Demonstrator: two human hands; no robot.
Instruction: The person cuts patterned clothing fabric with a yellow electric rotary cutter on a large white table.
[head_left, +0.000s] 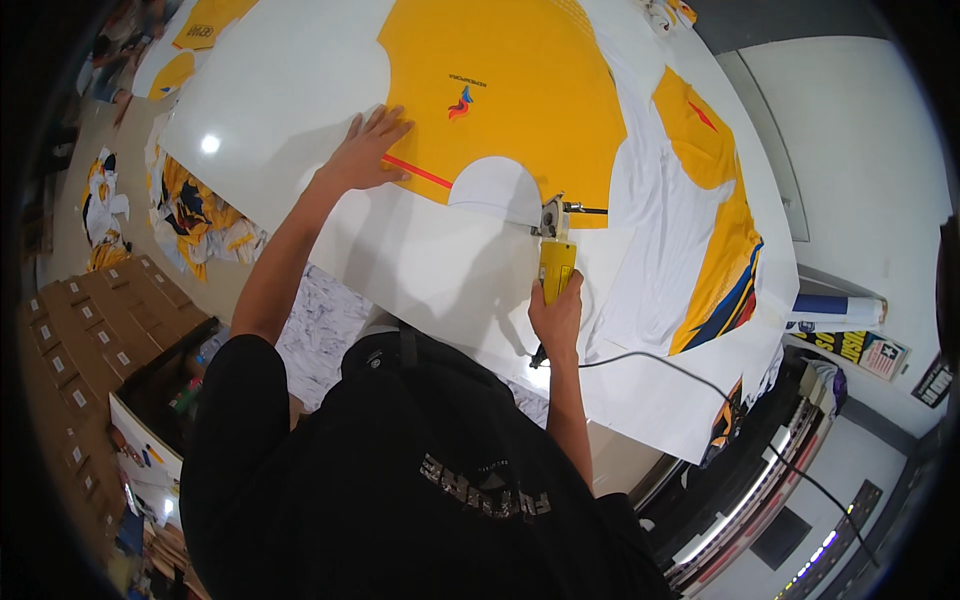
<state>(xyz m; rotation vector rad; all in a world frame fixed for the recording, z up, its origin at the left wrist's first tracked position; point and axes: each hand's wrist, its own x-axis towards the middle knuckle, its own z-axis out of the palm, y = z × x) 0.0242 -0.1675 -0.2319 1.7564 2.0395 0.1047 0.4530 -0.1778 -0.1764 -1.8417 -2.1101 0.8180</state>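
A yellow printed fabric panel (530, 90) lies flat on the white table, with a small red-and-blue flame emblem and a red stripe at its near left edge. My left hand (368, 150) is spread flat on that left edge, fingers apart. In my right hand (556, 318) is a yellow electric rotary fabric cutter (556, 268), gripped by its body. The cutter's round head is at the panel's near edge, just right of the white half-round neck cutout (497, 188). A black cord (680, 366) runs off from the cutter to the right.
White cloth (655, 240) and another yellow piece (725, 260) with navy and red bands lie right of the panel. The white table (280, 90) reaches far left. Fabric scraps (200, 215) heap beside it; cardboard boxes (85, 330) stand lower left. Other people are at the far left.
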